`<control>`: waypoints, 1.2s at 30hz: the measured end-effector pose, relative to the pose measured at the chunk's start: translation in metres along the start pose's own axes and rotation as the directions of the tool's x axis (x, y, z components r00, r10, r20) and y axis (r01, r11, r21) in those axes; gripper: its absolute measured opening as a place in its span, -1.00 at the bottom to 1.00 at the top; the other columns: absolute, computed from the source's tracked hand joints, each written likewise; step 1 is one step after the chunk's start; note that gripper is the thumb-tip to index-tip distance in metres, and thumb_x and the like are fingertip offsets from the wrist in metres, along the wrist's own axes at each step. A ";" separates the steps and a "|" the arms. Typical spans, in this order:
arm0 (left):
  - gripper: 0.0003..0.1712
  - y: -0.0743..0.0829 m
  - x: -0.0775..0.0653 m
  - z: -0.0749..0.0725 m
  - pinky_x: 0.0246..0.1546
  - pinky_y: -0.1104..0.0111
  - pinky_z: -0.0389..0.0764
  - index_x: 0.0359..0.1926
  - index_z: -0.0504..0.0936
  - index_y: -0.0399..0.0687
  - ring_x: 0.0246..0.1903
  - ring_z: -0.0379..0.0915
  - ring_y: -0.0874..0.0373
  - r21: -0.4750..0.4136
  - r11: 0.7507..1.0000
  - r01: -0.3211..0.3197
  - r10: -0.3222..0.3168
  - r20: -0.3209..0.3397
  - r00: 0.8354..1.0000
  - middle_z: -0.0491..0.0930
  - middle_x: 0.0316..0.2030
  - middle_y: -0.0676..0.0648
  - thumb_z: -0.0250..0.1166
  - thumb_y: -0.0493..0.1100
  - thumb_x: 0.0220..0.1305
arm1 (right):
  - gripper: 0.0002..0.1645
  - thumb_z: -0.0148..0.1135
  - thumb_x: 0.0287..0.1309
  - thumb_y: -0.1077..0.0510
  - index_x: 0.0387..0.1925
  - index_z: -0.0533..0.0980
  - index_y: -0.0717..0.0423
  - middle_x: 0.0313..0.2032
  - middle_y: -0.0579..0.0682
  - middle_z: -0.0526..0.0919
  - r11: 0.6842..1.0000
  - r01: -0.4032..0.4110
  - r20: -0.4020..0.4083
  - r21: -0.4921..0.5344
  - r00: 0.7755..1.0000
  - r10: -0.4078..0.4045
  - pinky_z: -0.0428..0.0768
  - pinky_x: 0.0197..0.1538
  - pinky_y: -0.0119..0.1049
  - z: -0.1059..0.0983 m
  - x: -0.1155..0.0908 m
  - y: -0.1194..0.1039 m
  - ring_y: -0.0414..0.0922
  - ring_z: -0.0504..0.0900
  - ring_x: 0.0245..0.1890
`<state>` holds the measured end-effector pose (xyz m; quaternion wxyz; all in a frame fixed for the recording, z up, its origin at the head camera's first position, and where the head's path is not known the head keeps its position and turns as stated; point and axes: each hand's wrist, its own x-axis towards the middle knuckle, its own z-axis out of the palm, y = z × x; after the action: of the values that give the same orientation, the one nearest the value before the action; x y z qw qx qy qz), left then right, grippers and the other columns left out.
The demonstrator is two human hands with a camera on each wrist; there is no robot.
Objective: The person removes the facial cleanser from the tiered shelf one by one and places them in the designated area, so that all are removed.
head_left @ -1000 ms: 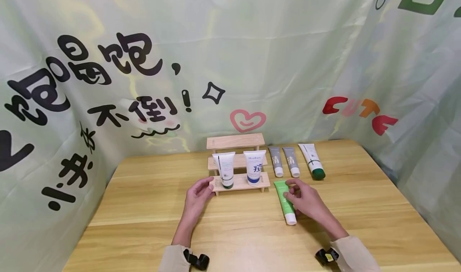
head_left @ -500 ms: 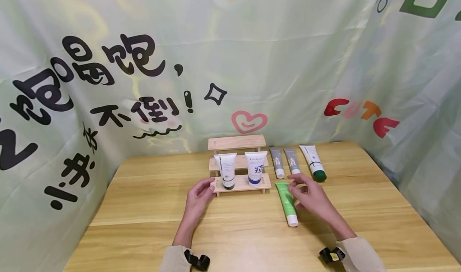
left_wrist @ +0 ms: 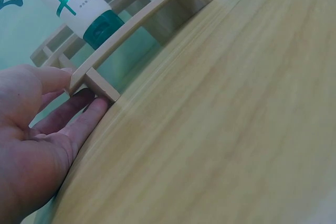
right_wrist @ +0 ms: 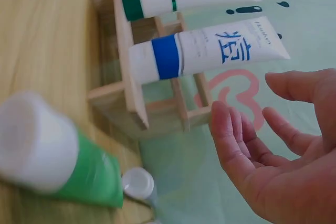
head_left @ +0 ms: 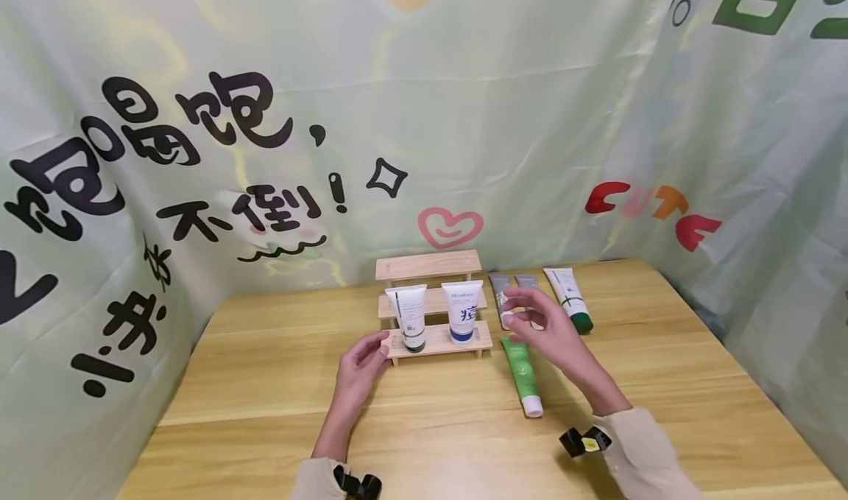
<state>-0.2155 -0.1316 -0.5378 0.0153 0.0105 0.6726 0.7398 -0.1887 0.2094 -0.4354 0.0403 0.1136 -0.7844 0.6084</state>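
Note:
A three-tier wooden display stand (head_left: 437, 342) stands at the table's back. My left hand (head_left: 361, 367) holds the left end of its lowest shelf, fingertips at the corner and leg in the left wrist view. Upright on that shelf are a white tube with a green cap (head_left: 412, 316) and a white tube with a blue band (head_left: 461, 312). My right hand (head_left: 546, 331) hovers, fingers loosely bent and nothing between them, over the far end of a green tube (head_left: 522, 378) lying on the table. In the right wrist view, that hand (right_wrist: 283, 145) is apart from the stand.
Behind my right hand lie two grey tubes (head_left: 500, 294), partly hidden by it. To their right lies another white tube with a dark green cap (head_left: 568, 297). A printed cloth backdrop (head_left: 530, 154) hangs right behind the wooden table (head_left: 265, 397).
My right hand has left the green tube, rising and moving back and left until it overlaps the grey tubes. My left hand stays at the stand.

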 end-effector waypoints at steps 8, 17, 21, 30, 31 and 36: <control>-0.62 0.000 -0.002 -0.007 0.09 0.26 0.71 0.24 0.58 -0.32 0.13 0.56 -0.07 0.020 1.000 -0.012 0.012 -0.006 1.000 0.50 0.25 -0.35 0.26 -0.33 0.46 | -0.46 0.35 0.37 0.15 0.31 0.42 0.09 0.16 0.16 0.60 0.998 0.038 0.006 0.049 0.999 -0.038 0.56 0.24 -0.38 0.026 0.015 -0.004 0.12 0.51 0.24; -0.63 -0.002 0.000 -0.005 0.09 0.25 0.71 0.22 0.59 -0.33 0.11 0.56 -0.06 -0.013 1.000 -0.015 0.015 0.005 1.000 0.51 0.23 -0.35 0.27 -0.35 0.44 | -0.38 0.38 0.28 0.28 0.29 0.34 0.19 0.20 0.25 0.55 0.984 -0.031 0.022 0.177 0.999 0.028 0.56 0.25 -0.31 0.048 0.024 0.004 0.15 0.48 0.24; -0.63 -0.001 0.000 -0.003 0.08 0.27 0.71 0.22 0.59 -0.32 0.10 0.57 -0.04 -0.004 1.000 -0.011 0.011 0.008 1.000 0.51 0.24 -0.34 0.27 -0.35 0.44 | -0.36 0.39 0.28 0.23 0.31 0.33 0.15 0.22 0.23 0.54 0.983 -0.058 0.041 0.172 0.998 0.052 0.54 0.28 -0.20 0.051 0.022 0.007 0.14 0.46 0.27; -0.61 -0.003 0.002 -0.001 0.10 0.27 0.70 0.24 0.59 -0.29 0.13 0.56 -0.07 -0.008 1.000 -0.005 0.005 0.007 1.000 0.49 0.25 -0.33 0.27 -0.36 0.43 | -0.39 0.40 0.27 0.26 0.29 0.38 0.13 0.21 0.20 0.57 0.987 -0.080 0.043 0.139 0.996 0.074 0.52 0.30 -0.05 0.054 0.027 0.010 0.14 0.48 0.25; -0.61 -0.003 0.003 -0.001 0.10 0.27 0.70 0.23 0.59 -0.28 0.13 0.56 -0.07 -0.007 1.000 -0.004 0.004 0.007 1.000 0.50 0.25 -0.33 0.27 -0.36 0.43 | -0.40 0.40 0.27 0.25 0.28 0.39 0.12 0.20 0.18 0.57 0.988 -0.083 0.039 0.133 0.996 0.078 0.53 0.30 -0.06 0.054 0.027 0.010 0.13 0.48 0.25; -0.62 -0.002 0.001 -0.001 0.09 0.27 0.70 0.23 0.59 -0.30 0.12 0.56 -0.06 0.004 1.000 -0.017 0.017 0.009 1.000 0.50 0.25 -0.33 0.27 -0.34 0.44 | -0.44 0.41 0.29 0.18 0.27 0.43 0.06 0.18 0.12 0.59 0.988 -0.101 0.023 0.119 0.995 0.099 0.63 0.18 -0.18 0.053 0.025 0.009 0.09 0.50 0.23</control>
<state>-0.2166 -0.1321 -0.5397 0.0121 0.0193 0.6739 0.7385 -0.2114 0.1574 -0.4518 -0.0037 0.0815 -0.7515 0.6546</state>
